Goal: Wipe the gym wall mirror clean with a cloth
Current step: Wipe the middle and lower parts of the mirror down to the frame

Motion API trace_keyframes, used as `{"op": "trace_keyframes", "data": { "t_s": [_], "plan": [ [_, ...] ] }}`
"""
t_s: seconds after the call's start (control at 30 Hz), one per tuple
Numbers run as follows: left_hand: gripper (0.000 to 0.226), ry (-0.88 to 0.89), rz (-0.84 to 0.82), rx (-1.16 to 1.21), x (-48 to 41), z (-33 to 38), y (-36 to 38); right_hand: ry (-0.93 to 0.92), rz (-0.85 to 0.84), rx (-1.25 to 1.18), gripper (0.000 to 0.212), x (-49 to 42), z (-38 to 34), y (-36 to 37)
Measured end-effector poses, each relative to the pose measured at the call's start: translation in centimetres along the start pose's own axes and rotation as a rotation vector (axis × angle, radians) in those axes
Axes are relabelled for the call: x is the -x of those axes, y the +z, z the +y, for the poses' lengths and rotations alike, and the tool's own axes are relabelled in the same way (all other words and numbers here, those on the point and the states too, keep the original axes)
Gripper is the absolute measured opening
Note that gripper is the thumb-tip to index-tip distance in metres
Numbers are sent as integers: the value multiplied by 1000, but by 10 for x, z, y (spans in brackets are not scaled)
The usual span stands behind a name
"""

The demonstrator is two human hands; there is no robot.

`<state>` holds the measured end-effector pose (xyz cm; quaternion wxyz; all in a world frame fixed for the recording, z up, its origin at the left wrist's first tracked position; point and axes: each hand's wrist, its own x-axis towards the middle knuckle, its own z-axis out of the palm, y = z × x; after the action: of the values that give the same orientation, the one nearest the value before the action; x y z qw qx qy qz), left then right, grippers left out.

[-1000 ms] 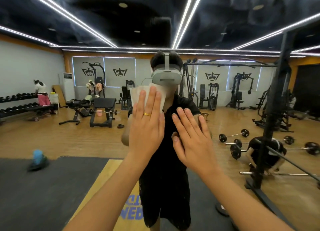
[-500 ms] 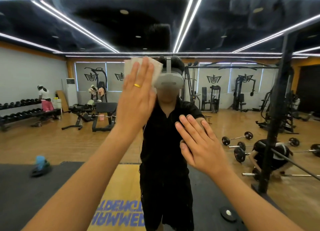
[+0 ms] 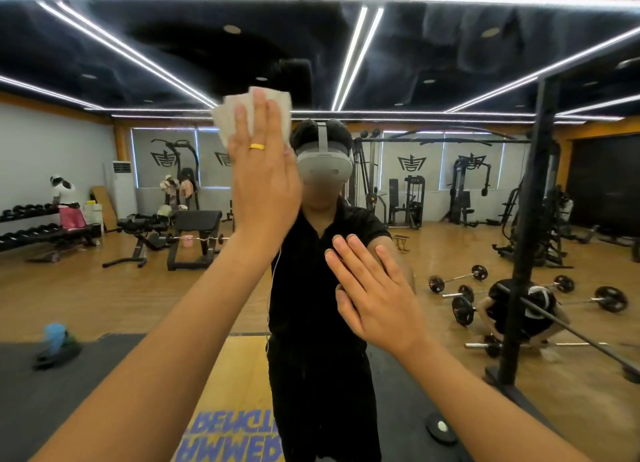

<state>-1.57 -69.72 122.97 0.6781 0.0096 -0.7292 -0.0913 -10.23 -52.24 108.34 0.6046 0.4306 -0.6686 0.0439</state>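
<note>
The wall mirror [image 3: 433,56] fills the whole view, with streaks and smears across its upper part. My left hand [image 3: 263,181], with a gold ring, presses a white cloth [image 3: 227,118] flat against the glass with straight fingers, high up and left of centre. The cloth sticks out above and beside the fingers. My right hand [image 3: 374,295] lies flat on the glass lower down, right of centre, fingers straight and holding nothing.
The mirror reflects a person in black with a headset, weight benches, dumbbell racks, barbells on a wooden floor, a black rack post [image 3: 530,239] at the right, and other people at the left and lower right.
My left hand has slid the cloth upward on the glass, from chest height to above the reflected head. My right hand has stayed flat in nearly the same place.
</note>
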Motion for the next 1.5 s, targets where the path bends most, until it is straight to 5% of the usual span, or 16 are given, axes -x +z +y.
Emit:
{"op": "trace_keyframes", "data": {
  "t_s": [0.17,0.47,0.73,1.17,1.5],
  "plan": [
    [57,222,-63,-63,-42,20,13,-30,27,-51,63,8,21,-14],
    [58,261,-61,-120,-104,74,40,-71,13,65,60,30,74,-14],
    [59,513,-145,-117,-31,70,61,-66,32,74,59,31,74,-14],
    [60,205,-95,-74,-58,100,57,-49,40,-12,60,28,75,-15],
    [57,285,-267,-236,88,55,43,-50,12,-12,59,33,76,-14]
  ]
}}
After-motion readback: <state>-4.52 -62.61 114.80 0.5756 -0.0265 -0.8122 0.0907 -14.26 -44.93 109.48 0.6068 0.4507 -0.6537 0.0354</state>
